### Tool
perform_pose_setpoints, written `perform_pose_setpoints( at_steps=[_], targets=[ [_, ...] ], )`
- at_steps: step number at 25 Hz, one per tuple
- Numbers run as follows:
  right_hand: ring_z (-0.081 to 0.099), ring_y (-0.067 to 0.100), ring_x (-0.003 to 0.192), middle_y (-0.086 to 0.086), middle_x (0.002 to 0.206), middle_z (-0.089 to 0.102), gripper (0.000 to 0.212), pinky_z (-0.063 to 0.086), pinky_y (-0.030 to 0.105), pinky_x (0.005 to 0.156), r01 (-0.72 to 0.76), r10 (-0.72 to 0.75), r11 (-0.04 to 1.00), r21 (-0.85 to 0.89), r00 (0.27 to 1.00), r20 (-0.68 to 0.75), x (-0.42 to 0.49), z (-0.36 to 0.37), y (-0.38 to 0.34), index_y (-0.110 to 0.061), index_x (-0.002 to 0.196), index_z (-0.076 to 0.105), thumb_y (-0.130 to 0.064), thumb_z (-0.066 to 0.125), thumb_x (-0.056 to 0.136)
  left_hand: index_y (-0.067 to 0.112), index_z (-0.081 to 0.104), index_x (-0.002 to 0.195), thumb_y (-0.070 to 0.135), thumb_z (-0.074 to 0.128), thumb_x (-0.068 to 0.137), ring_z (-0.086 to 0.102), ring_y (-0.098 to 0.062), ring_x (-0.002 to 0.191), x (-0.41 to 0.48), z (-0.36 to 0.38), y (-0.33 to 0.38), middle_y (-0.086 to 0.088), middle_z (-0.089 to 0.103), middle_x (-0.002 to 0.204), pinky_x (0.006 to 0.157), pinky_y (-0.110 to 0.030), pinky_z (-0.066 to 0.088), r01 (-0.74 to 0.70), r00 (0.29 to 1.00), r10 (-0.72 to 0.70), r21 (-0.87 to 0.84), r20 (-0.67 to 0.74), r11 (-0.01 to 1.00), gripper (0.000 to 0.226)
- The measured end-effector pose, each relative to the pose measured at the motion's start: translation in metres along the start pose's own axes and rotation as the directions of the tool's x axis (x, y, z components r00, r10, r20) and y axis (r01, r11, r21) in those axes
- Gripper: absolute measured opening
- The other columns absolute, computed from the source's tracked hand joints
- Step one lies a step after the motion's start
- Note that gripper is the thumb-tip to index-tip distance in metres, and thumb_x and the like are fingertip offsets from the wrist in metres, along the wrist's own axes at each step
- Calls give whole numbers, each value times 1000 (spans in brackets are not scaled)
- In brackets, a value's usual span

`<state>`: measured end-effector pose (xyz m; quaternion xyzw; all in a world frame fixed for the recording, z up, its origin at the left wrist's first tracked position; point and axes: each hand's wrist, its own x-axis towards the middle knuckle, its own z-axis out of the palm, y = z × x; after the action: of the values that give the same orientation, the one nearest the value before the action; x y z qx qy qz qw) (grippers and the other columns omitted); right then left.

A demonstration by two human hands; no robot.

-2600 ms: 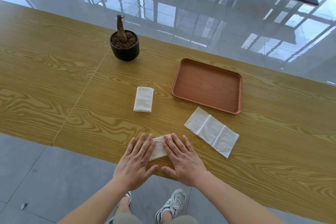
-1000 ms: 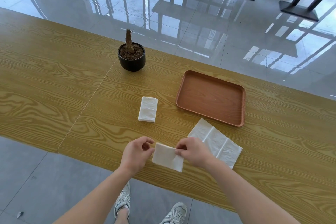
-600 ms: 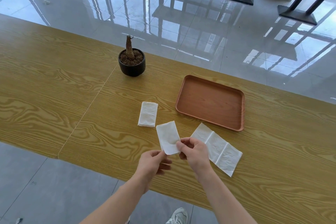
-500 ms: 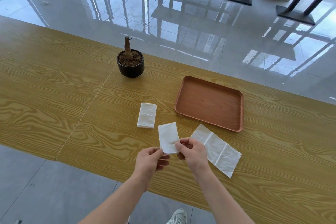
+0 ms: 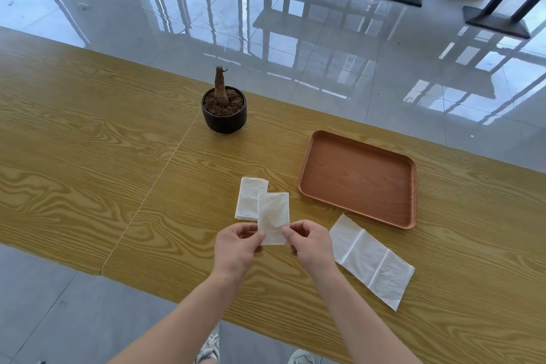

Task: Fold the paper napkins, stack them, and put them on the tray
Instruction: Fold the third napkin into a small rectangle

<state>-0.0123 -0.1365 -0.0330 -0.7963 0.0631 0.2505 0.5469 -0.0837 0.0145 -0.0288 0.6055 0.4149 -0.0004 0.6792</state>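
Presently, both hands hold one folded napkin (image 5: 273, 217) above the table (image 5: 88, 156). The left hand (image 5: 236, 248) pinches its lower left corner between thumb and fingers, and the right hand (image 5: 310, 245) pinches the lower right corner. The held napkin stands lifted, long axis running away from the person, and its far edge overlaps in view the first folded napkin (image 5: 249, 198), which lies flat on the table just beyond and slightly left of the hands, its long axis running nearly the same way. The two pieces are close to parallel, so the judgement is that the coming move is a short forward and leftward lowering to stack one on the other; the left hand is the nearer. An unfolded napkin (image 5: 372, 260) lies flat to the right, near the right forearm, not yet folded. The tray (image 5: 409, 195) sits further right and beyond, holding nothing. A potted stump (image 5: 224, 106) stands well clear at the far side
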Motion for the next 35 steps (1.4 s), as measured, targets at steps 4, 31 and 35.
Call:
perform_pose_setpoints(
  at_steps=[4,31,35],
  targets=[
    [63,12,66,-6,71,71,13,58,44,72,-5,4,997,-74,1000,-11,25,25,-16,-19,77,74,-29,78,85,19,75,83,14,82,79,69,-14,61,29,-11,18,-1,76,70,61,-25,57,-69,995,77,123,-62,990,9],
    [66,7,76,-11,79,71,15,58,37,75,-61,44,927,-369,998,-54,64,63,-30,-27,83,69,-40,74,86,23,76,95,30,75,84,67,-9,84,84,-24,19,12,71,82,82,-35,57,-47,982,128,471,-141,881,14],
    [64,8,81,-14,82,69,15,53,31,73,-44,16,918,-395,997,-76,59,58,-27,-25,91,71,-40,72,88,20,74,104,30,69,87,64,-9,83,81,-22,17,16,66,80,77,-28,48,-86,972,185,515,-144,853,20]
  ],
)
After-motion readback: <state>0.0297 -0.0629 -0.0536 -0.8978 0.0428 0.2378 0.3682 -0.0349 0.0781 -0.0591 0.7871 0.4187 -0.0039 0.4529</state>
